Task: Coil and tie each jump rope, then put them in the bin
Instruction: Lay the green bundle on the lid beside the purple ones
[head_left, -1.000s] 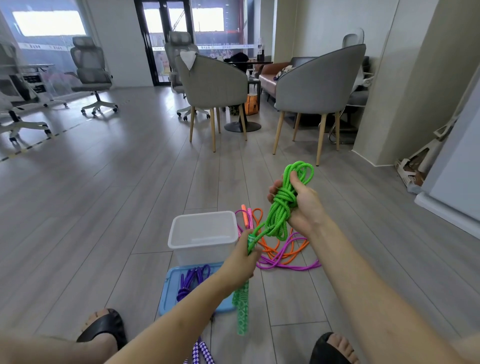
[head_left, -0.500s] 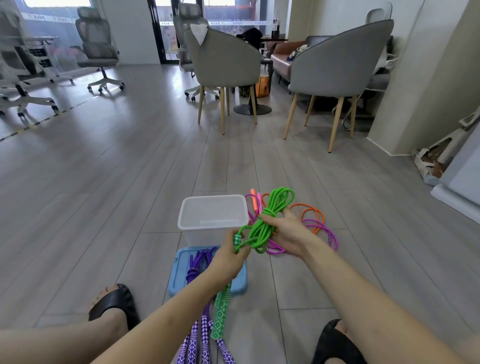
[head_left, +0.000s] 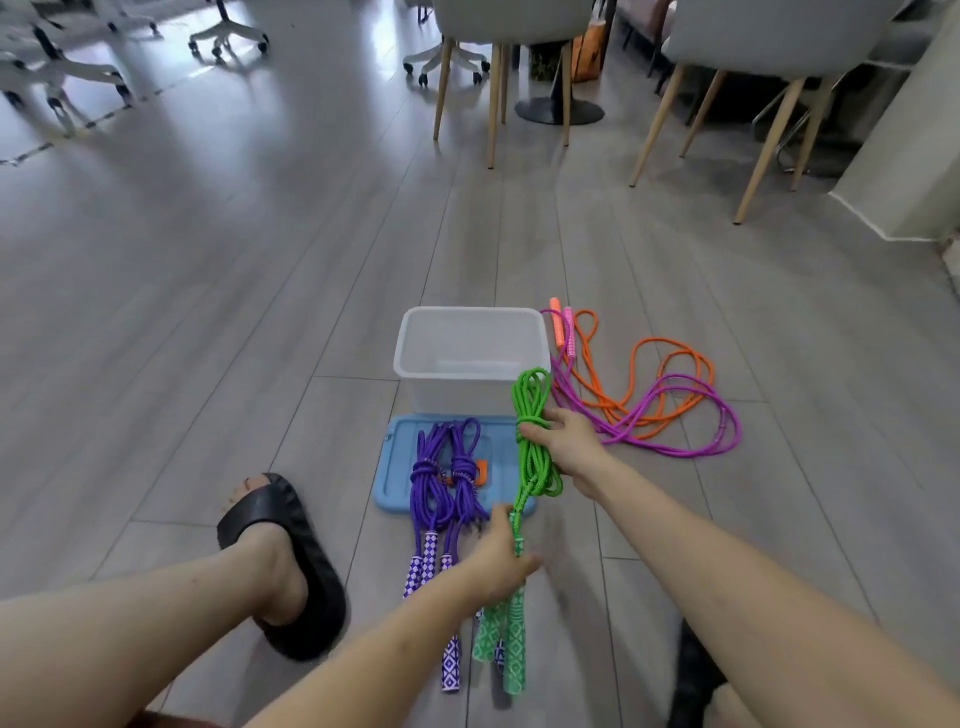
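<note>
Right, the wooden floor (head_left: 234, 291) is stretching out ahead of me, with chair legs (head_left: 493, 104) and a round table base (head_left: 560, 110) standing well beyond the bin (head_left: 470, 358). The white bin is sitting open just past the blue lid (head_left: 400, 467), and two tied purple ropes (head_left: 441, 483) are lying across that lid, their patterned handles trailing toward me. Loose orange rope (head_left: 670, 364) and magenta rope (head_left: 722, 415) are sprawling right of the bin, and my black sandal (head_left: 291, 551) is resting on the left. Compared with a moment ago, I'm looking much further down and the green rope (head_left: 531, 447) has dropped from chest height to just above the lid. My right hand (head_left: 569, 447) is curling around the green coil by its knot, near the bin's right corner. My left hand (head_left: 501, 564) is gripping the strand just above the green handles (head_left: 506, 639), which are hanging beside the purple ones.
</note>
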